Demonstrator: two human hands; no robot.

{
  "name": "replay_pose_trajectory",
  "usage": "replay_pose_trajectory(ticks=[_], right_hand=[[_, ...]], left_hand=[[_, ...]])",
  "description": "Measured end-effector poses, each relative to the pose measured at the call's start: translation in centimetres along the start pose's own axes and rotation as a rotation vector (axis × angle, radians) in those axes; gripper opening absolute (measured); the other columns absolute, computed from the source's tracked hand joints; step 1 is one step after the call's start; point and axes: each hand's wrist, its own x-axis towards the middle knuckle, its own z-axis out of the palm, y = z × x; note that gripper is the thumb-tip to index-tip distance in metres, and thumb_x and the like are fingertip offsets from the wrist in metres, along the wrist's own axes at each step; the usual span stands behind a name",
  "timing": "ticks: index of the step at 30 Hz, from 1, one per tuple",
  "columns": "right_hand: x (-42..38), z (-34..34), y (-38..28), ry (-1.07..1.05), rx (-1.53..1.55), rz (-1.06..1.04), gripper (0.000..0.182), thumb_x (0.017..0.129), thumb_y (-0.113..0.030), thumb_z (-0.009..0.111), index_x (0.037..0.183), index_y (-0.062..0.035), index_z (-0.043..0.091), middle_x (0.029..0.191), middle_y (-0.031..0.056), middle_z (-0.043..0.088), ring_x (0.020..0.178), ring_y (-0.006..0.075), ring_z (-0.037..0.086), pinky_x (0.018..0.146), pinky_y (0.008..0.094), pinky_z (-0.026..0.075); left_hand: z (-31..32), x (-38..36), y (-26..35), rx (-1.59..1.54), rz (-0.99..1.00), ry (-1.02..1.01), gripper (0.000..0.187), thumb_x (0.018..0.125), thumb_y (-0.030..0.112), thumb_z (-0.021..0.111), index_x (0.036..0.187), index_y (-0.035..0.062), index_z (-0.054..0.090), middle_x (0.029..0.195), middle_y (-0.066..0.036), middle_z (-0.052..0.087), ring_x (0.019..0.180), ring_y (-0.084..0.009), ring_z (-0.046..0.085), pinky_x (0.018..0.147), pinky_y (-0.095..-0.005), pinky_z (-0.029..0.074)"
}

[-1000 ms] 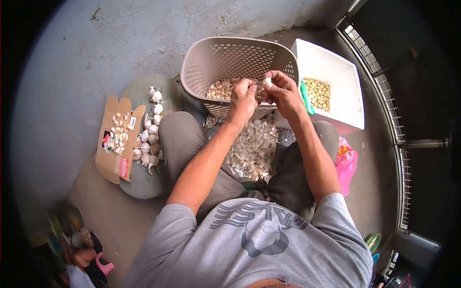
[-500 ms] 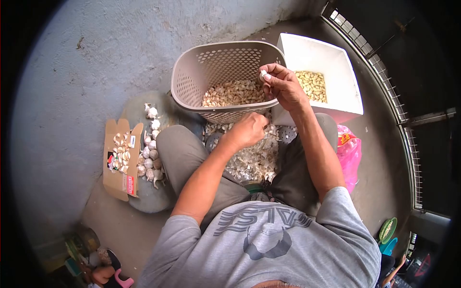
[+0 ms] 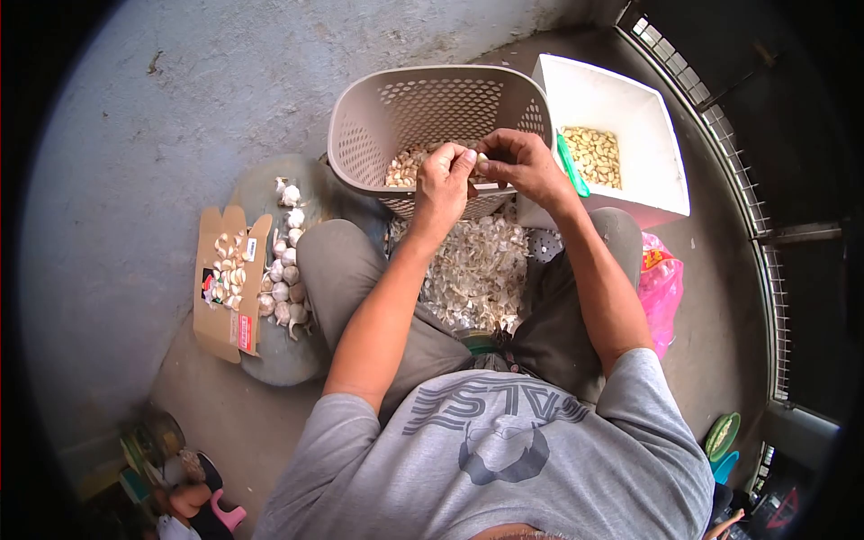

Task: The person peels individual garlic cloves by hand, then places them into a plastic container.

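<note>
My left hand and my right hand meet over the near rim of a beige perforated basket. Both pinch a small garlic clove between their fingertips. Garlic cloves lie in the basket's bottom. A heap of papery garlic skins sits between my knees, just below the hands.
A white box holding peeled cloves stands right of the basket, a green item on its edge. Whole garlic bulbs and an open cardboard box lie left of my leg. A pink bag is at right. Another person's hand shows bottom left.
My left hand rose from the skin heap back up to my right hand, and both now grip the clove that the right hand alone held before.
</note>
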Motion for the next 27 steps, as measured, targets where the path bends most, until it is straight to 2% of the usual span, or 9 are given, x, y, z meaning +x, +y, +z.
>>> replay_pose_trajectory(ticks=[4, 9, 11, 12, 13, 16, 17, 23, 27], right_hand=[[-0.3, -0.3, -0.6, -0.028, -0.03, 0.09, 0.017, 0.093, -0.006, 0.074, 0.108, -0.0012, 0.068, 0.087, -0.0001, 0.068, 0.075, 0.0064, 0.061, 0.066, 0.0247, 0.051], [0.8, -1.0, 1.0, 0.0, -0.066, 0.04, 0.017, 0.091, -0.008, 0.075, 0.104, -0.001, 0.067, 0.078, 0.0021, 0.065, 0.067, 0.0079, 0.06, 0.06, 0.0244, 0.049], [0.5, -1.2, 1.7, 0.026, -0.26, -0.126, 0.022, 0.086, -0.009, 0.079, 0.103, 0.0013, 0.068, 0.08, 0.0044, 0.066, 0.073, 0.0116, 0.062, 0.064, 0.0287, 0.051], [-0.5, -0.8, 0.6, -0.006, -0.064, -0.068, 0.024, 0.086, -0.008, 0.078, 0.106, 0.0027, 0.069, 0.086, 0.0059, 0.069, 0.08, 0.0134, 0.064, 0.069, 0.0302, 0.053], [-0.3, -0.6, 0.5, -0.005, -0.156, -0.008, 0.026, 0.086, -0.006, 0.076, 0.109, 0.0034, 0.069, 0.09, 0.0068, 0.071, 0.085, 0.0133, 0.064, 0.074, 0.0297, 0.054], [0.8, 0.2, 1.5, -0.004, -0.133, -0.08, 0.024, 0.086, -0.003, 0.075, 0.108, 0.0037, 0.069, 0.089, 0.0068, 0.07, 0.078, 0.0126, 0.065, 0.069, 0.0293, 0.054], [0.7, 0.2, 0.9, -0.019, -0.113, 0.002, 0.021, 0.087, -0.003, 0.074, 0.106, 0.0034, 0.069, 0.089, 0.0063, 0.07, 0.075, 0.0112, 0.064, 0.066, 0.0281, 0.053], [0.4, -0.1, 0.8, -0.077, 0.144, 0.007, 0.016, 0.094, -0.006, 0.073, 0.108, 0.0009, 0.068, 0.091, 0.0051, 0.072, 0.077, 0.0111, 0.066, 0.067, 0.0278, 0.055], [0.2, -0.3, 0.9, -0.082, 0.301, 0.031, 0.017, 0.093, -0.007, 0.074, 0.107, 0.0005, 0.068, 0.091, 0.0075, 0.073, 0.078, 0.0145, 0.07, 0.07, 0.03, 0.058]], left_hand=[[-0.2, 1.0, -2.6, 0.248, 0.15, 0.082, 0.022, 0.104, 0.019, 0.059, 0.095, -0.0001, 0.063, 0.073, -0.002, 0.063, 0.055, -0.0098, 0.059, 0.05, -0.0272, 0.048], [-0.4, 1.2, -4.2, 0.255, 0.28, 0.078, 0.019, 0.105, 0.018, 0.057, 0.097, 0.0025, 0.063, 0.073, -0.001, 0.063, 0.056, -0.0081, 0.058, 0.049, -0.0257, 0.047], [1.1, 0.1, 0.3, 0.023, -0.01, 0.045, 0.018, 0.106, 0.018, 0.057, 0.099, 0.0022, 0.064, 0.074, -0.001, 0.062, 0.055, -0.0068, 0.056, 0.049, -0.0238, 0.045], [2.0, 0.1, -0.5, 0.011, -0.029, -0.007, 0.018, 0.106, 0.018, 0.058, 0.1, 0.0019, 0.064, 0.074, -0.001, 0.062, 0.056, -0.0063, 0.055, 0.049, -0.023, 0.045], [0.7, 0.1, -0.6, 0.04, -0.033, 0.02, 0.017, 0.106, 0.017, 0.059, 0.102, 0.0015, 0.064, 0.075, -0.001, 0.061, 0.056, -0.0058, 0.055, 0.049, -0.0221, 0.045], [0.3, 0.1, -0.7, 0.035, 0.016, 0.044, 0.015, 0.105, 0.015, 0.059, 0.099, 0.0014, 0.062, 0.077, -0.001, 0.062, 0.059, -0.0066, 0.055, 0.052, -0.0222, 0.047], [0.0, 0.3, -1.1, 0.029, 0.013, 0.04, 0.014, 0.105, 0.014, 0.059, 0.098, 0.0017, 0.062, 0.077, -0.001, 0.062, 0.059, -0.007, 0.056, 0.053, -0.0225, 0.047], [-0.2, 0.5, -0.9, -0.327, -0.084, -0.036, 0.016, 0.105, 0.013, 0.057, 0.097, 0.0006, 0.061, 0.078, -0.003, 0.061, 0.061, -0.0103, 0.058, 0.055, -0.0241, 0.05], [0.0, 0.6, -0.6, -0.204, -0.07, -0.013, 0.016, 0.105, 0.014, 0.056, 0.096, 0.0013, 0.059, 0.078, -0.003, 0.06, 0.059, -0.0103, 0.057, 0.055, -0.0247, 0.051]])
